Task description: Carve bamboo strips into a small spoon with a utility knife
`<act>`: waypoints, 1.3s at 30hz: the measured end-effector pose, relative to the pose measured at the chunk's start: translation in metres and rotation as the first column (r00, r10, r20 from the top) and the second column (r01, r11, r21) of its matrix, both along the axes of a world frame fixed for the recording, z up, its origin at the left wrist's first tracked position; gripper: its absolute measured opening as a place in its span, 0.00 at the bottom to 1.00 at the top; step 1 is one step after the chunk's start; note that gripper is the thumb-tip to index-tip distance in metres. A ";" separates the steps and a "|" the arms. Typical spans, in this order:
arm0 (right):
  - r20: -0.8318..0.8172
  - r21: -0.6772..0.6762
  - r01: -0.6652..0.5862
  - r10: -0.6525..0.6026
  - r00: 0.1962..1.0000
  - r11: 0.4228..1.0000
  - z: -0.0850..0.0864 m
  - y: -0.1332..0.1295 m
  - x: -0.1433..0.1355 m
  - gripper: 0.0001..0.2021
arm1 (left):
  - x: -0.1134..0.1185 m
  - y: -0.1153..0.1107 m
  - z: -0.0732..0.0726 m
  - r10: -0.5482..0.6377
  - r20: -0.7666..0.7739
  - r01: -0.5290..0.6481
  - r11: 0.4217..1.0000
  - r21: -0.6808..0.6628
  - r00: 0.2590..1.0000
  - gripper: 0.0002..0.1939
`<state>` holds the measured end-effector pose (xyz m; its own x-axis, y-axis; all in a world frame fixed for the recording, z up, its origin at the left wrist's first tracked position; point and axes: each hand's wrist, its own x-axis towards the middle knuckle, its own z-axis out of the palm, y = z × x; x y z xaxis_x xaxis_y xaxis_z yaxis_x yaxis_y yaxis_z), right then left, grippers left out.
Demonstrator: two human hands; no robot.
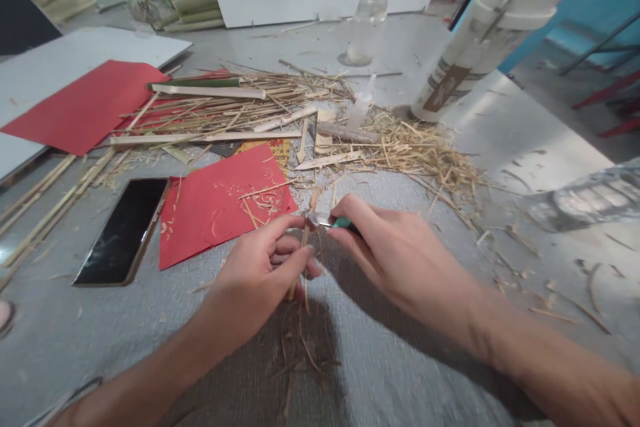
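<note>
My left hand [275, 260] is closed around a thin strip of straw-coloured stalk [305, 235], held nearly upright, with thin strands hanging below it. In my right hand [390, 240] is a small knife [341, 221] with a green handle, gripped between thumb and forefinger. Its short metal blade rests at the strip, just above my left fingers; whether it cuts in cannot be told. A sheet of red paper [210, 213] with curled shavings on it lies left of my hands. Several loose shavings [300, 340] lie on the table below.
A phone [123, 233] lies at left. Behind are a pile of dry stalks [280, 97], a heap of straw [420, 147], a glue bottle [361, 107], a glass jar [367, 30] and a tall white container [480, 47]. A clear plastic bottle [595, 197] lies at right.
</note>
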<state>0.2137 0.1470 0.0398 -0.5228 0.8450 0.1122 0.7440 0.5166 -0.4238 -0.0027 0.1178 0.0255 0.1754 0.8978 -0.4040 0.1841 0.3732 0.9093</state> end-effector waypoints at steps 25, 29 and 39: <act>0.273 -0.177 0.079 -0.029 0.962 0.981 -0.002 -0.004 -0.002 0.17 | -0.003 0.002 -0.009 -0.068 -0.896 0.514 0.837 0.188 0.439 0.13; 0.286 -0.152 0.062 -0.016 0.958 0.986 -0.004 -0.010 -0.003 0.11 | 0.000 0.004 -0.007 -0.094 -0.923 0.534 0.836 0.130 0.373 0.14; 0.368 -0.103 -0.010 0.047 0.929 0.995 -0.003 -0.014 -0.008 0.07 | 0.002 0.003 -0.008 -0.096 -0.963 0.601 0.795 0.078 0.252 0.17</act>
<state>0.2055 0.1330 0.0365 -0.5353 0.8262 -0.1755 0.8431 0.5100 -0.1709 -0.0008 0.1209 0.0171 0.2777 0.9389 -0.2032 0.9603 -0.2652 0.0869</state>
